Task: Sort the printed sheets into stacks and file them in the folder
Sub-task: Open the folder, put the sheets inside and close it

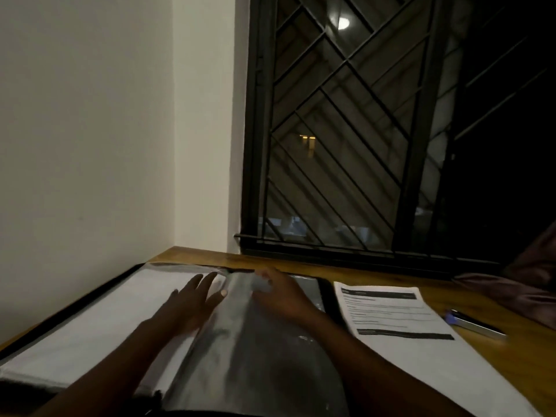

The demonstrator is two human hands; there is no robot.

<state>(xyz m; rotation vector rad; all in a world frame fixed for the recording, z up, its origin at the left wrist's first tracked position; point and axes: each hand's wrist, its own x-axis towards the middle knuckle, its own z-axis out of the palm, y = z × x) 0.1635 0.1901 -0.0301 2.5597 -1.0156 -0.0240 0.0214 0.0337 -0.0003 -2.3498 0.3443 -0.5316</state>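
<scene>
A black folder (326,299) with clear plastic sleeves lies open on the wooden desk in front of me. Its left page (99,320) shows white paper inside a sleeve. My left hand (192,302) rests flat on that page with fingers spread. A clear sleeve (249,350) arches up over the folder's spine. My right hand (279,293) holds its top edge near the far end of the folder. A stack of printed sheets (394,323) with black header bars lies to the right of the folder.
A pen (472,323) with a blue part lies on the wooden desk (526,356), right of the sheets. Dark cloth (523,284) lies at the far right. A white wall is on the left, and a barred window (346,130) stands behind the desk.
</scene>
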